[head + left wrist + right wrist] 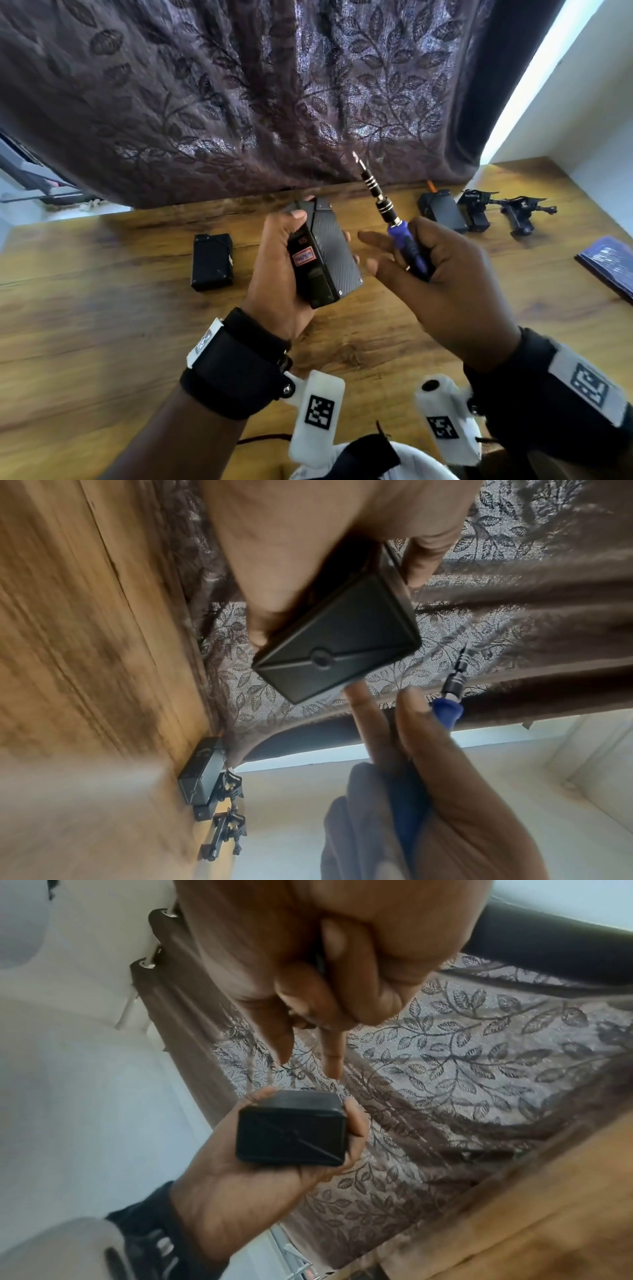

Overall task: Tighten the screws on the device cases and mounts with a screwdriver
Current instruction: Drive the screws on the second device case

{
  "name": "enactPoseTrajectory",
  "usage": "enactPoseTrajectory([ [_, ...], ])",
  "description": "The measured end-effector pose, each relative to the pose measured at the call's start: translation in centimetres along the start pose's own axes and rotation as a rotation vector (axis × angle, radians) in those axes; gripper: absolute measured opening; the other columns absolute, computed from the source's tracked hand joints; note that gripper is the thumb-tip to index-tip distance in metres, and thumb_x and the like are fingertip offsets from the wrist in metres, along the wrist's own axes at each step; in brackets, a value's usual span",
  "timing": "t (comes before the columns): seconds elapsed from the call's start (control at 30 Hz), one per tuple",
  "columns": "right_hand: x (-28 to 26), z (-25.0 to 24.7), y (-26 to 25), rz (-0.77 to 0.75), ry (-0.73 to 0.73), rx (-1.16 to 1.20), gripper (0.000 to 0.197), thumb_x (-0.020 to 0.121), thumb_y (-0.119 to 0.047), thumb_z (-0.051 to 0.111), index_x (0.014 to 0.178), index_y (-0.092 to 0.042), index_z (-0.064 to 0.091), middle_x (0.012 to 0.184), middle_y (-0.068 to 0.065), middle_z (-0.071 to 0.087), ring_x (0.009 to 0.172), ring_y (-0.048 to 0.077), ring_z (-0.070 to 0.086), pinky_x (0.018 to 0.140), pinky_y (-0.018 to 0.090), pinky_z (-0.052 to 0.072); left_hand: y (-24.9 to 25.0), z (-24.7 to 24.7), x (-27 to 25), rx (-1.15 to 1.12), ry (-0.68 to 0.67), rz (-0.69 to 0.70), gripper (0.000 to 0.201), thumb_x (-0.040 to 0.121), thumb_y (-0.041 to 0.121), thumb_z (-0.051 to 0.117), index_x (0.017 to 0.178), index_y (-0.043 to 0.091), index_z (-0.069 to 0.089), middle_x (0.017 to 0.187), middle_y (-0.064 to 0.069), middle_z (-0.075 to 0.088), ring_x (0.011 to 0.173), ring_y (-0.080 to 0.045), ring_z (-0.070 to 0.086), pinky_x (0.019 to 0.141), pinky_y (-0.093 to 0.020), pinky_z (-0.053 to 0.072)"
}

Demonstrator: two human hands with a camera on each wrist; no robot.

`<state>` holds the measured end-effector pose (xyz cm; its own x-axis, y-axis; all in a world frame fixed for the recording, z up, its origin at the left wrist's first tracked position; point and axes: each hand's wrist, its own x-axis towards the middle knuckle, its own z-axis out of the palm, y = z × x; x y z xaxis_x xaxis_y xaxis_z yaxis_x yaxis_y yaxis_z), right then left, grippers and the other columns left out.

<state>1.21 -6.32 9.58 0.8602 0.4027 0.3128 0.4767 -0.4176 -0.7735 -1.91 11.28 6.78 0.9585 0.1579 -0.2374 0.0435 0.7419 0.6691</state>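
Observation:
My left hand (279, 260) grips a black device case (320, 253) above the wooden table, thumb on one side and fingers wrapped behind it. The case (337, 639) shows a flat end with a round hole in the left wrist view, and the same case (291, 1135) sits in my left palm in the right wrist view. My right hand (442, 274) holds a screwdriver (394, 219) by its blue and black handle, the tip pointing up and away; two fingers stretch toward the case without touching it. The screwdriver (448, 696) stands beside the case.
A second black case (212, 262) lies on the wooden table (102, 308) to the left. At the back right lie another case (442, 210) and black mounts (496, 212). A dark booklet (609, 263) lies at the right edge. A patterned curtain (274, 85) hangs behind the table.

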Motion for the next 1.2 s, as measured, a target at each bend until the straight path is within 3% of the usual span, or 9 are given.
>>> enactPoseTrajectory([
  [0.2, 0.0, 0.2, -2.1, -0.267, -0.008, -0.189, 0.042, 0.081, -0.010, 0.075, 0.080, -0.031, 0.039, 0.053, -0.014, 0.037, 0.050, 0.006, 0.041, 0.047, 0.008, 0.030, -0.2, 0.6, -1.3, -0.009, -0.178, -0.015, 0.037, 0.087, 0.034, 0.045, 0.100, 0.009, 0.068, 0.084, -0.005, 0.068, 0.076, -0.020, 0.066, 0.066, -0.031, 0.056],
  [0.33, -0.2, 0.3, -2.5, -0.330, -0.059, -0.206, 0.030, 0.083, -0.018, 0.064, 0.105, -0.030, 0.048, 0.078, -0.017, 0.070, 0.047, -0.006, 0.042, 0.049, 0.004, 0.031, -0.4, 0.6, -1.7, -0.029, -0.227, 0.001, 0.052, 0.092, 0.030, 0.028, 0.077, 0.019, 0.076, 0.072, 0.003, 0.067, 0.066, -0.013, 0.065, 0.060, -0.025, 0.054],
  [0.4, -0.4, 0.2, -2.4, -0.341, -0.075, -0.225, 0.033, 0.085, -0.022, 0.061, 0.116, -0.027, 0.050, 0.100, -0.003, 0.077, 0.048, -0.002, 0.044, 0.051, 0.005, 0.036, -0.3, 0.6, -2.1, -0.085, -0.269, 0.000, 0.055, 0.091, 0.028, 0.025, 0.079, 0.017, 0.078, 0.074, 0.001, 0.070, 0.068, -0.013, 0.068, 0.062, -0.025, 0.055],
  [0.57, -0.6, -0.4, -1.8, -0.344, -0.023, -0.278, 0.048, 0.085, -0.023, 0.062, 0.131, -0.009, 0.062, 0.084, -0.008, 0.073, 0.052, 0.007, 0.051, 0.047, 0.035, 0.053, -0.2, 0.7, -2.3, -0.256, -0.432, 0.013, 0.074, 0.096, 0.022, 0.002, 0.115, -0.009, 0.067, 0.110, -0.024, 0.072, 0.105, -0.034, 0.068, 0.096, -0.042, 0.051],
  [0.67, -0.6, -0.9, -1.9, -0.342, -0.061, -0.306, 0.053, 0.085, -0.023, 0.063, 0.137, -0.011, 0.060, 0.081, -0.007, 0.070, 0.056, 0.014, 0.059, 0.050, 0.037, 0.054, -0.6, 0.7, -2.1, -0.047, -0.255, -0.009, 0.051, 0.093, 0.043, 0.058, 0.128, 0.008, 0.070, 0.125, -0.019, 0.062, 0.118, -0.033, 0.059, 0.108, -0.048, 0.046],
  [0.73, -0.7, -1.2, -1.9, -0.347, -0.061, -0.275, 0.040, 0.084, -0.020, 0.069, 0.122, -0.011, 0.065, 0.085, -0.005, 0.073, 0.058, 0.013, 0.061, 0.051, 0.034, 0.053, -1.1, 0.5, -1.8, 0.041, -0.208, -0.024, 0.089, 0.079, 0.056, 0.080, 0.149, 0.010, 0.052, 0.143, -0.027, 0.048, 0.129, -0.044, 0.047, 0.118, -0.062, 0.031],
  [0.87, -0.8, -2.2, -1.5, -0.196, 0.029, -0.207, 0.024, 0.083, -0.019, 0.079, 0.078, -0.015, 0.055, 0.060, -0.013, 0.049, 0.056, 0.005, 0.045, 0.053, 0.010, 0.034, -0.7, 0.7, -1.4, 0.166, -0.041, 0.041, 0.066, 0.090, 0.042, 0.072, 0.138, -0.001, 0.057, 0.136, -0.033, 0.058, 0.123, -0.050, 0.058, 0.113, -0.070, 0.037],
  [1.03, -1.4, -3.3, 0.2, 0.096, -0.017, -0.135, 0.031, 0.082, -0.034, 0.078, 0.071, -0.018, 0.054, 0.059, -0.005, 0.058, 0.051, 0.011, 0.047, 0.050, 0.026, 0.036, 0.3, 0.3, -0.9, 0.260, 0.073, 0.104, 0.041, 0.098, 0.012, 0.059, 0.133, -0.008, 0.057, 0.124, -0.028, 0.070, 0.119, -0.047, 0.066, 0.101, -0.061, 0.054],
  [1.2, -2.4, -3.7, 0.9, 0.199, -0.078, -0.042, 0.020, 0.082, -0.037, 0.075, 0.079, -0.021, 0.064, 0.059, 0.002, 0.054, 0.050, 0.009, 0.043, 0.052, 0.038, 0.041, 0.5, 0.7, -0.9, 0.227, 0.085, 0.153, 0.035, 0.095, 0.001, 0.065, 0.126, 0.012, 0.051, 0.114, -0.029, 0.072, 0.105, -0.047, 0.070, 0.097, -0.067, 0.053],
])
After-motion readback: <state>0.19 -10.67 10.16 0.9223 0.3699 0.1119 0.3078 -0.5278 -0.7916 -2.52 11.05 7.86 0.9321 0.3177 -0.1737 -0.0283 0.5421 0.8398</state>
